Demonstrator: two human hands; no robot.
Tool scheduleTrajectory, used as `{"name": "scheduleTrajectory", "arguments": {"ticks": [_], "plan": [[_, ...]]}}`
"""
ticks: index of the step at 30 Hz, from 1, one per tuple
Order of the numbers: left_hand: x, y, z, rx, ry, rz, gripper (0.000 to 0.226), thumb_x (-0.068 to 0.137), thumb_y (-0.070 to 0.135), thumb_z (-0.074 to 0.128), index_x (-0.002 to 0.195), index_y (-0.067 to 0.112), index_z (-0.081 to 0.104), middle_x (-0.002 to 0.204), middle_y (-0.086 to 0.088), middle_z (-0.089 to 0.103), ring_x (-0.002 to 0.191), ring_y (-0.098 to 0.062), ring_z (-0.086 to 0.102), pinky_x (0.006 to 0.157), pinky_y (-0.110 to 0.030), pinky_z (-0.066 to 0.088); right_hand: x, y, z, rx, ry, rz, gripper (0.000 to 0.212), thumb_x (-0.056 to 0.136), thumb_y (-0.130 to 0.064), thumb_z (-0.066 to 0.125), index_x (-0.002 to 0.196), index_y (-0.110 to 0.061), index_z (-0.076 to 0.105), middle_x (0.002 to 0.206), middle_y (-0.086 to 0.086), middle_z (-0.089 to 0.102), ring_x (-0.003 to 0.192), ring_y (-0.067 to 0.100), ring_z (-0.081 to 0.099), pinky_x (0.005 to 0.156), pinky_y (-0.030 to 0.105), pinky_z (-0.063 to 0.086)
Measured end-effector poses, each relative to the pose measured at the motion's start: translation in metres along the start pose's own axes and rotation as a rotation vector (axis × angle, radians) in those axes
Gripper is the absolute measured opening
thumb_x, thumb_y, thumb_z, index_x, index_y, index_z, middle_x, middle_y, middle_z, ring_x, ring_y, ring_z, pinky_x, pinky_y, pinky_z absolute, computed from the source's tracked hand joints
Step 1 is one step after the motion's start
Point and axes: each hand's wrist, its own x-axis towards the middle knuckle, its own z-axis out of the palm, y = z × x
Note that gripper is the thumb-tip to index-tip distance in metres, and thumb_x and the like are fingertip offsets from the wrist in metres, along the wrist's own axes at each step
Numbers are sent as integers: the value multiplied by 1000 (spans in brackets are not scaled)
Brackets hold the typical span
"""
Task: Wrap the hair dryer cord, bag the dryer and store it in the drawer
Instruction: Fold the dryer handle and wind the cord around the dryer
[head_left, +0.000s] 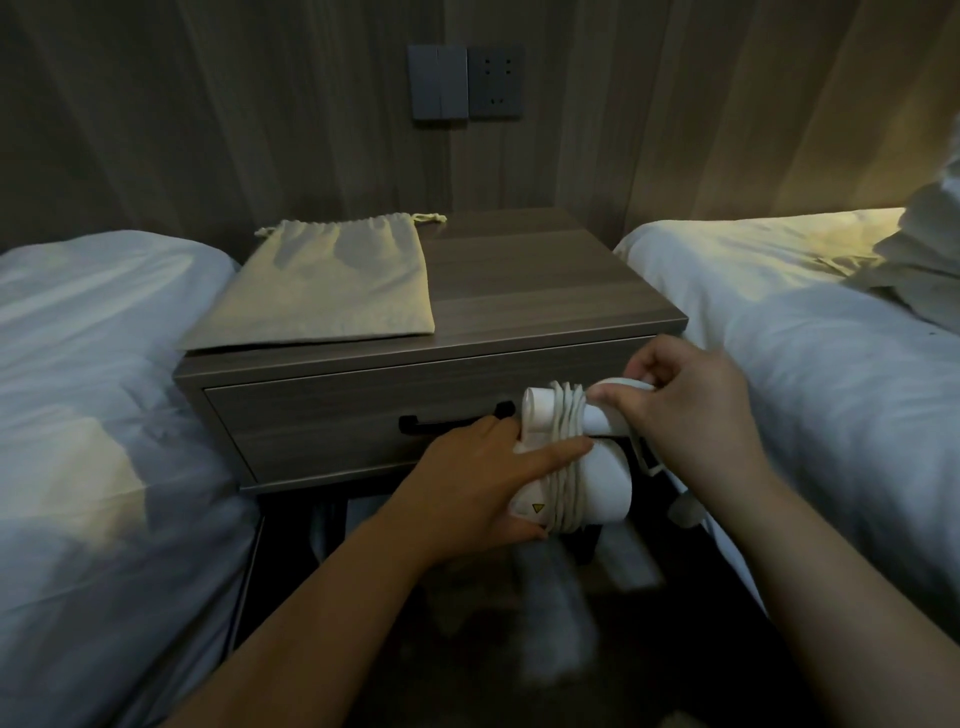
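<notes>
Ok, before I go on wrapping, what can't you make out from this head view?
- Drawer contents: its front is closed.
- Plug: blurred and dim below the right hand, so its shape is unclear.
- Hair dryer controls: covered by the left hand and the cord loops.
- Bag opening: gathered at the far edge, lying flat; whether anything is inside cannot be told.

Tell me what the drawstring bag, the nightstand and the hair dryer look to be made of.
Drawstring bag: pale woven cloth, probably cotton or linen; it lies limp, gathered at its corded mouth.
Nightstand: wood or wood-look laminate, matte grey-brown; straight grain lines run across the top and the drawer front. Which of the two cannot be told.
Hair dryer: smooth white plastic, it seems, with a slight sheen, bound in pale cord.
</notes>
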Motion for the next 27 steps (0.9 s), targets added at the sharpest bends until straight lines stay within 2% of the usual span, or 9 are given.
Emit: {"name": "scheduleTrajectory", "arguments": {"ticks": [5, 8, 10, 12, 14, 17, 21, 24, 27], "plan": [[-1, -8, 4, 2, -11, -48, 84, 69, 58, 65, 138, 43, 20, 120, -9, 58, 101, -26, 58, 76, -35, 48, 9, 5, -3, 60, -189, 9, 24, 71, -16, 76, 58, -24, 57, 51, -3, 54, 47, 3, 48, 46, 9, 35], [-5, -15, 5, -7, 5, -103, 79, 70, 60, 61, 139, 39, 29, 117, -9, 60, 99, -26, 60, 73, -35, 48, 16, 13, -12, 49, -394, 41, 27, 79, -6, 68, 64, -28, 62, 51, -6, 62, 46, -2, 53, 51, 13, 43], [-7, -19, 4, -1, 16, -154, 78, 70, 64, 54, 138, 41, 24, 119, -8, 58, 103, -26, 59, 76, -36, 49, 19, 19, -18, -35, -482, 60, 28, 81, -8, 66, 59, -25, 62, 47, -7, 58, 39, -2, 52, 46, 14, 41], [-7, -22, 2, -1, -9, -219, 80, 74, 66, 52, 141, 44, 16, 125, -3, 51, 112, -22, 51, 83, -35, 46, 21, 24, -21, -157, -499, 43, 32, 81, -12, 67, 52, -22, 58, 51, 0, 58, 42, 4, 53, 55, 24, 44], [-7, -24, 1, -13, -43, -252, 82, 76, 66, 53, 143, 45, 12, 126, 0, 47, 114, -17, 46, 83, -30, 39, 22, 25, -24, -226, -484, 26, 25, 80, -15, 69, 55, -17, 64, 57, 6, 61, 53, 10, 55, 61, 28, 42], [-6, -23, -1, -30, -38, -256, 83, 76, 67, 53, 144, 45, 11, 123, 1, 47, 112, -16, 46, 79, -27, 35, 22, 18, -30, -237, -379, -8, 19, 78, -21, 71, 64, -8, 71, 58, 6, 61, 54, 8, 52, 56, 22, 37], [-6, -23, 1, -58, -57, -254, 84, 75, 67, 53, 143, 45, 8, 130, 0, 46, 117, -16, 45, 90, -30, 40, 16, -2, -35, -14, -152, -10, 13, 77, -19, 71, 64, -19, 69, 47, -7, 59, 49, 9, 55, 58, 24, 43], [-5, -20, 2, -86, -59, -234, 85, 75, 66, 55, 141, 47, 6, 133, 0, 46, 120, -17, 46, 93, -32, 41, 11, -10, -30, -7, -49, -87, 9, 77, -14, 70, 69, -14, 74, 62, 4, 65, 59, 15, 60, 69, 32, 49], [-6, -16, 3, -152, -68, -230, 86, 73, 66, 58, 138, 50, 4, 132, 0, 49, 119, -17, 48, 95, -34, 44, 11, -7, -25, 63, -27, -47, 22, 76, -14, 71, 58, -26, 66, 61, 3, 66, 62, 22, 64, 69, 32, 50]]}}
